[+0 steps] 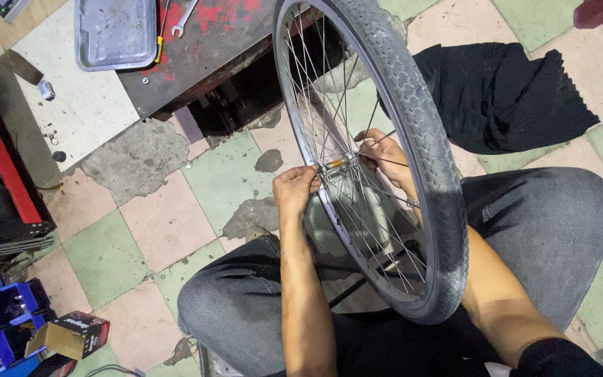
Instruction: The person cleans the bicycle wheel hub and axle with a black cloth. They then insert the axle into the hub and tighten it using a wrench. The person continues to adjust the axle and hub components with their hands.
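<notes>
1. Bicycle wheel (pixel 413 139) stands upright between the seated person's knees, rim plane running away from the camera, lower arc of the tyre resting near the lap.
2. Hub (pixel 331 166) sits at the wheel's centre, its axle lying crosswise, left to right. Both hands meet it end-on, one per side of the wheel.
3. Left hand (pixel 294 188): on the near, open side of the wheel, fingers curled together and pinched at the left axle end. Whether they clamp a nut or a small tool, I cannot tell; the knuckles cover it.
4. Right hand (pixel 384 155): on the far side, seen through the spokes (pixel 357 209), fingers closed at the right axle end. Both hands about equally near the hub.
5. Wheel appearance: grey, dusty tyre with a blocky tread, bright metal rim, thin steel spokes, all apparently intact.
6. Surroundings: worn green-and-pink tiled floor (pixel 148 223); black cloth (pixel 504 91) beyond the wheel; metal tray (pixel 114 31) at upper left.
</notes>
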